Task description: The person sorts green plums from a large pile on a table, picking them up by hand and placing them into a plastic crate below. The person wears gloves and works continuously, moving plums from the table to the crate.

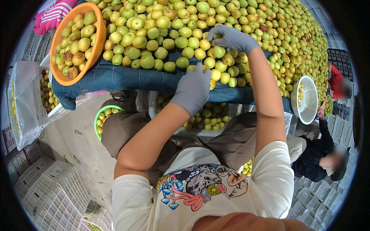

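Note:
A broad heap of yellow-green jujubes (181, 42) lies before me on a table edged with a padded blue cloth roll (121, 77). My left hand (193, 90), in a grey glove, is at the near edge of the heap. A yellow jujube (205, 69) shows between its fingers, and another jujube (213, 85) sits beside the palm. Farther in and to the right, my right hand (232, 39), gloved in grey too, curls over the heap. Its fingers and thumb close around a shaded jujube (218, 36), partly hidden by the glove.
An orange basket (101, 40) of browner jujubes tilts at the table's left corner. At the right edge stands a white basket (310, 101) with a few fruits. A green-rimmed basket (98, 127) is by my knee. Stacked white crates (55, 190) stand lower left. Two people sit at right.

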Demonstrator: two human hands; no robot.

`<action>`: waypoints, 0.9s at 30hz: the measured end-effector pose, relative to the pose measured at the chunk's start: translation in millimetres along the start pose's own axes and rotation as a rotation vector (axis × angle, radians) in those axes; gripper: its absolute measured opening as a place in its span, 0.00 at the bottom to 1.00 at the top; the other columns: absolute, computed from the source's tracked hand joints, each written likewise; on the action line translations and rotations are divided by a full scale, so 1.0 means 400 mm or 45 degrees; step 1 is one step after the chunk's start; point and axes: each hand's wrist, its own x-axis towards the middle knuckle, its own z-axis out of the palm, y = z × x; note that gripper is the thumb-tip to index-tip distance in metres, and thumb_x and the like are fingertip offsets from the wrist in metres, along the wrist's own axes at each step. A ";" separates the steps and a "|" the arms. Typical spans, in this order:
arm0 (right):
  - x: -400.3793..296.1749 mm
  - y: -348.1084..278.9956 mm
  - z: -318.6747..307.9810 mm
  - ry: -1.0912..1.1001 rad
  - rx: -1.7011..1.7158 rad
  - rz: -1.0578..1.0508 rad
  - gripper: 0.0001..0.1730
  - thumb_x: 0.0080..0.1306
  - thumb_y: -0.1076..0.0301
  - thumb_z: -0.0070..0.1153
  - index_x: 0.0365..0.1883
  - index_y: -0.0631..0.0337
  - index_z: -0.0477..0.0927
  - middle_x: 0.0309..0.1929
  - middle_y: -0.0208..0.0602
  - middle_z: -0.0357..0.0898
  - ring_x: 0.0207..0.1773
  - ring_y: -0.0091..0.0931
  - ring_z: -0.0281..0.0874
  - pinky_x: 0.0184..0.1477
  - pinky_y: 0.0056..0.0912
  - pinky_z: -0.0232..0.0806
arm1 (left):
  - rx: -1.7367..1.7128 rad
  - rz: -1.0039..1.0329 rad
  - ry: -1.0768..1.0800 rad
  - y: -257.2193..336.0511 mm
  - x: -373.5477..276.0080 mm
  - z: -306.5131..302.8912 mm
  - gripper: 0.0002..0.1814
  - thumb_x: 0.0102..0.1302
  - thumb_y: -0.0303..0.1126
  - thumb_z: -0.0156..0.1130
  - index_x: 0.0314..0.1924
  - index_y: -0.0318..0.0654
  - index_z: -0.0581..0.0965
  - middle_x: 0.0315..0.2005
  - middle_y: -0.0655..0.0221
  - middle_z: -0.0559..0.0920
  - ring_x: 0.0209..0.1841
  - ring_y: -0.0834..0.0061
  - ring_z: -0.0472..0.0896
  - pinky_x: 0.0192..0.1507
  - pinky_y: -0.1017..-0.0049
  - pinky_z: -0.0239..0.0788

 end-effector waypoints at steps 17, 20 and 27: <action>-0.962 0.411 0.097 0.635 -0.269 0.910 0.21 0.64 0.61 0.59 0.52 0.64 0.80 0.44 0.53 0.84 0.48 0.43 0.83 0.49 0.41 0.72 | -0.048 0.092 0.060 0.020 0.011 -0.007 0.20 0.63 0.32 0.62 0.53 0.33 0.72 0.48 0.54 0.75 0.48 0.51 0.78 0.48 0.59 0.73; -0.875 0.278 0.061 0.700 -0.307 0.867 0.20 0.66 0.63 0.57 0.53 0.66 0.79 0.46 0.52 0.83 0.50 0.45 0.82 0.53 0.41 0.71 | -0.058 0.090 0.071 0.007 0.026 -0.019 0.19 0.63 0.32 0.62 0.53 0.32 0.73 0.46 0.54 0.76 0.49 0.51 0.77 0.51 0.60 0.72; -0.477 0.124 0.080 0.825 -0.237 -0.149 0.17 0.69 0.65 0.56 0.55 0.55 0.79 0.59 0.45 0.76 0.63 0.41 0.72 0.65 0.40 0.64 | 0.117 0.299 0.341 0.013 0.068 -0.023 0.25 0.62 0.31 0.63 0.61 0.50 0.74 0.63 0.56 0.72 0.63 0.46 0.69 0.65 0.57 0.63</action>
